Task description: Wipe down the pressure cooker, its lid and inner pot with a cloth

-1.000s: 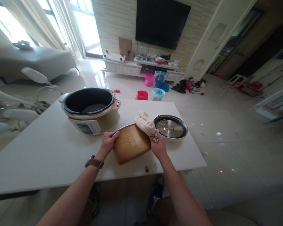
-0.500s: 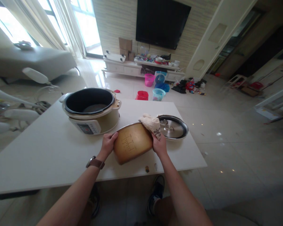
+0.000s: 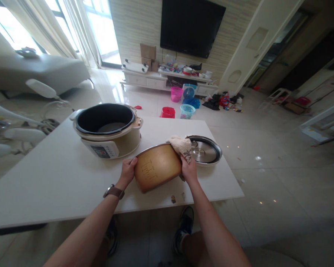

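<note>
A gold-brown inner pot (image 3: 156, 167) with level markings on its side is tilted above the table. My left hand (image 3: 128, 171) is closed on its left side, thumb at the rim. On the opposite side my right hand (image 3: 188, 168) grips the pot together with a whitish cloth (image 3: 180, 144), which drapes over the rim. The cooker body (image 3: 114, 139), with its dark hollow uncovered and a control panel on its front, stands to the left. Behind my right hand lies the round lid (image 3: 207, 150), its metal inner side facing up.
Small brown bits (image 3: 173, 199) lie near the front edge of the white table (image 3: 72, 185). White chairs (image 3: 41, 89) stand at the left. Beyond the table, a red stool (image 3: 167, 112) and a light blue basket (image 3: 187, 111) are on the floor.
The pot has shifted slightly right and turned a little in my hands. The cloth has moved slightly right with my right hand.
</note>
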Motion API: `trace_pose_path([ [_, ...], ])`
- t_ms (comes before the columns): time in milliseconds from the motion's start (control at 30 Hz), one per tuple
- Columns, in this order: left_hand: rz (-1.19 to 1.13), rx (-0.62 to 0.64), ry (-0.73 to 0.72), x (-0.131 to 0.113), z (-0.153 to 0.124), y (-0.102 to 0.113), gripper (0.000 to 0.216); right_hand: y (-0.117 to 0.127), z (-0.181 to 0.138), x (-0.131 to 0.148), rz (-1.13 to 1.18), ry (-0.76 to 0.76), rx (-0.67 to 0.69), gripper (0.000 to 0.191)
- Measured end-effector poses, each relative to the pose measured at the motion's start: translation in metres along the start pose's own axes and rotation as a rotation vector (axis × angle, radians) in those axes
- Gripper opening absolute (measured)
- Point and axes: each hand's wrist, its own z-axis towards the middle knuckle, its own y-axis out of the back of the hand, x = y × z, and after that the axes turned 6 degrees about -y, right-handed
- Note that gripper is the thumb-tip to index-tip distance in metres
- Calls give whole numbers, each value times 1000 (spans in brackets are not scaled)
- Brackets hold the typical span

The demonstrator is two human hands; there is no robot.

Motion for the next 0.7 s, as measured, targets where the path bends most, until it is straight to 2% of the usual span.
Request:
trace_pose_path([
  [233,2,73,-32,2,4,3,66,2,1,-4,9,-3,-7,43],
  [500,25,163,-137,-30,14,10,51,3,3,-8,21,8,-10,39],
  [700,43,147,-79,-33,13,4,58,2,4,-11,-2,-5,-1,37],
])
